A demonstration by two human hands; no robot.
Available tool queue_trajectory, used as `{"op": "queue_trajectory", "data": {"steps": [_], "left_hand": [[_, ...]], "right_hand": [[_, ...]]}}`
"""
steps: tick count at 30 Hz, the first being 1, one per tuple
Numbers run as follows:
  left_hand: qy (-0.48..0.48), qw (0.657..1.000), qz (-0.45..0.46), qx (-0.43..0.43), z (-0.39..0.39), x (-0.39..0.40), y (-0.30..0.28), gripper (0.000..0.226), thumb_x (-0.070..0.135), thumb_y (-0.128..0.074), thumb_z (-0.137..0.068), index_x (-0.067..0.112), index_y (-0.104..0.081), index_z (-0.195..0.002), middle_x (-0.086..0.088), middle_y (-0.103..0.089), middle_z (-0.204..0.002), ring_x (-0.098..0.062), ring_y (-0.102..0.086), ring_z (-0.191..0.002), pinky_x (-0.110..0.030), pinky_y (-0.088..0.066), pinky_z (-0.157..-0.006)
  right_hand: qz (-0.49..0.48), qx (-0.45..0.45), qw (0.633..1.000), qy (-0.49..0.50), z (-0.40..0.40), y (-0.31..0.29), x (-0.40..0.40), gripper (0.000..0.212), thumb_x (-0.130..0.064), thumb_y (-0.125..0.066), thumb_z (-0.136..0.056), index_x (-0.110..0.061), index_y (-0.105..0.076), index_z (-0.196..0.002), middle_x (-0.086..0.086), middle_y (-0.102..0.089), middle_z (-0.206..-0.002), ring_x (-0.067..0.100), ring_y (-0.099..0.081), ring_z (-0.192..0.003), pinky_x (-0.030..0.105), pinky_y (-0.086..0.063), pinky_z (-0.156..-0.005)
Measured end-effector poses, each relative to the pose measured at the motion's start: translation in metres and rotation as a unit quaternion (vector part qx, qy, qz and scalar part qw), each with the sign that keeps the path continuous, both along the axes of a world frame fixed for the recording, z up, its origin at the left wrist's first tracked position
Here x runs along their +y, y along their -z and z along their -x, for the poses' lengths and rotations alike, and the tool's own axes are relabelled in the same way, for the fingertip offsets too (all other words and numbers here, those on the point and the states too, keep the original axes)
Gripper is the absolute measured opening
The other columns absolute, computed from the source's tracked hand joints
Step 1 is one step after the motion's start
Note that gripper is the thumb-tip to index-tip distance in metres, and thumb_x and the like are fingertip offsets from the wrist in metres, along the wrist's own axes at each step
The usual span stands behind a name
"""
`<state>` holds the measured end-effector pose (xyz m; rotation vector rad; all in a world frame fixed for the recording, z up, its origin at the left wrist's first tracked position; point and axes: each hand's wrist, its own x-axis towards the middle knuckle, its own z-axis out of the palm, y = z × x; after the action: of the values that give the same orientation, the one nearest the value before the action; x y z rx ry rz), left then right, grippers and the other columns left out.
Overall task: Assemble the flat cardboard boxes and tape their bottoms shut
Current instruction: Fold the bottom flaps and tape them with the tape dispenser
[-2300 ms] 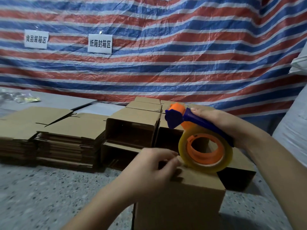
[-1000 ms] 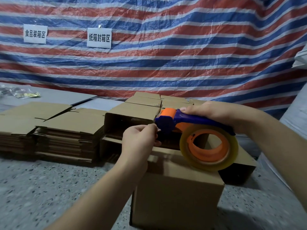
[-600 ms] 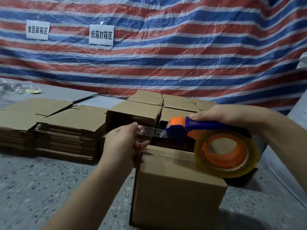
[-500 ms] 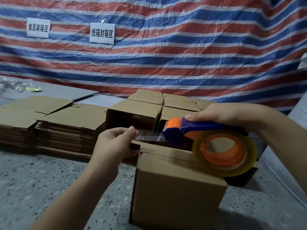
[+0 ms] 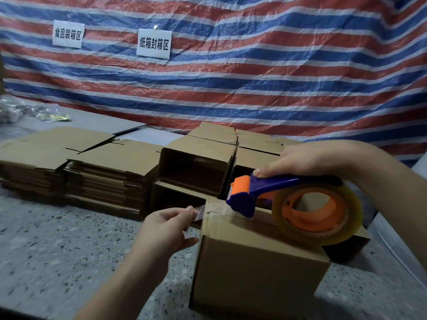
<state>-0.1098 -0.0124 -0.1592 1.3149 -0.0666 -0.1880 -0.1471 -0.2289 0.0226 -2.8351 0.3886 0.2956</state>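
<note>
The speckled stone table [image 5: 57, 245] holds a made-up cardboard box [image 5: 256, 269] near the front. Behind it sit open boxes [image 5: 196, 167]. Stacks of flat boxes [image 5: 92, 172] lie far left.

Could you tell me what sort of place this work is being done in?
Probably a makeshift packing area: stacks of flat cardboard boxes, assembled boxes behind, a striped tarpaulin backdrop with paper signs, and a tape dispenser over the box being sealed.

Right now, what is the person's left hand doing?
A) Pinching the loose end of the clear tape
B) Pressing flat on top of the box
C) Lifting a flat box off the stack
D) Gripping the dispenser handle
A: the left hand pinches the clear tape end beside the box, while the right hand grips the tape dispenser.
</note>
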Motion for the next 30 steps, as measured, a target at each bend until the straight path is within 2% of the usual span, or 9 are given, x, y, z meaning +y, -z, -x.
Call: {"op": "queue_trajectory", "data": {"steps": [7,11,15,17,19,21,25,28,30], "left_hand": [[-0.033,0.997,-0.055,-0.031,0.006,-0.011,0.009,0.024,0.033,-0.069,-0.089,0.017,-0.077,-0.072,0.013,-0.066,-0.058,-0.013,-0.058,-0.071,-0.026,-0.045,-0.061],[-0.011,0.996,-0.085,0.017,0.001,-0.015,0.025,0.025,0.033,-0.073,-0.086,0.021,-0.058,-0.101,-0.008,-0.064,-0.09,-0.017,-0.057,-0.075,-0.029,-0.045,-0.063],[-0.056,0.992,-0.115,0.003,0.009,-0.013,0.044,0.009,0.024,-0.058,-0.097,0.019,-0.057,-0.104,-0.008,-0.063,-0.103,-0.02,-0.059,-0.083,-0.027,-0.045,-0.062],[-0.1,0.987,-0.093,-0.086,0.015,-0.008,0.038,0.021,0.043,-0.043,-0.1,0.032,-0.058,-0.111,0.008,-0.063,-0.111,-0.008,-0.06,-0.101,-0.025,-0.046,-0.075],[-0.043,0.978,-0.109,-0.173,0.025,-0.007,0.023,0.044,0.076,-0.028,-0.089,0.058,-0.042,-0.126,0.04,-0.05,-0.122,0.018,-0.045,-0.115,-0.015,-0.038,-0.085],[0.055,0.97,-0.151,-0.182,0.04,-0.014,0.011,0.058,0.093,-0.023,-0.072,0.073,-0.025,-0.127,0.062,-0.03,-0.112,0.034,-0.031,-0.109,-0.014,-0.033,-0.088],[0.092,0.966,-0.164,-0.177,0.056,-0.023,0.008,0.091,0.082,-0.034,-0.064,0.058,-0.007,-0.148,0.042,-0.024,-0.127,0.008,-0.03,-0.125,-0.026,-0.029,-0.107],[0.093,0.965,-0.18,-0.167,0.052,-0.016,0.004,0.093,0.078,-0.037,-0.068,0.05,-0.006,-0.151,0.034,-0.028,-0.136,0.006,-0.032,-0.122,-0.025,-0.032,-0.104],[0.087,0.95,-0.214,-0.209,0.047,-0.013,-0.001,0.085,0.072,-0.043,-0.079,0.052,-0.001,-0.151,0.043,-0.021,-0.137,0.019,-0.032,-0.117,-0.023,-0.031,-0.104]], "right_hand": [[0.017,-0.007,1.0,0.008,-0.002,0.002,-0.001,0.054,-0.084,-0.061,-0.068,-0.033,-0.077,-0.061,-0.003,-0.075,-0.068,0.011,-0.071,-0.055,0.027,-0.05,-0.062],[-0.002,0.006,1.0,-0.006,-0.002,0.001,-0.003,0.056,-0.089,-0.059,-0.046,-0.04,-0.077,-0.065,-0.003,-0.076,-0.071,0.012,-0.073,-0.06,0.028,-0.052,-0.066],[-0.006,0.01,1.0,-0.003,-0.002,0.001,-0.005,0.059,-0.086,-0.062,-0.053,-0.032,-0.079,-0.067,-0.001,-0.077,-0.073,0.014,-0.074,-0.062,0.029,-0.052,-0.067],[-0.003,0.002,1.0,0.005,-0.004,0.002,-0.005,0.061,-0.082,-0.065,-0.061,-0.023,-0.079,-0.067,0.0,-0.077,-0.072,0.014,-0.073,-0.061,0.029,-0.052,-0.067],[-0.003,-0.006,1.0,0.011,-0.006,0.003,-0.006,0.06,-0.078,-0.065,-0.07,-0.02,-0.077,-0.069,0.001,-0.076,-0.071,0.014,-0.072,-0.058,0.03,-0.052,-0.066],[0.0,-0.007,1.0,0.011,-0.006,0.002,-0.006,0.061,-0.078,-0.064,-0.071,-0.019,-0.077,-0.067,0.001,-0.076,-0.07,0.014,-0.072,-0.06,0.03,-0.052,-0.068],[0.003,-0.009,1.0,0.015,-0.003,0.003,-0.004,0.061,-0.08,-0.065,-0.07,-0.021,-0.077,-0.065,0.001,-0.076,-0.071,0.016,-0.074,-0.064,0.032,-0.054,-0.072],[-0.002,-0.011,1.0,0.015,-0.003,0.002,-0.005,0.06,-0.078,-0.066,-0.071,-0.019,-0.078,-0.072,0.002,-0.077,-0.073,0.017,-0.074,-0.066,0.033,-0.056,-0.074],[-0.006,-0.008,1.0,0.018,-0.001,0.001,-0.004,0.059,-0.078,-0.066,-0.071,-0.021,-0.079,-0.069,0.002,-0.077,-0.074,0.017,-0.074,-0.065,0.033,-0.056,-0.073]]}}
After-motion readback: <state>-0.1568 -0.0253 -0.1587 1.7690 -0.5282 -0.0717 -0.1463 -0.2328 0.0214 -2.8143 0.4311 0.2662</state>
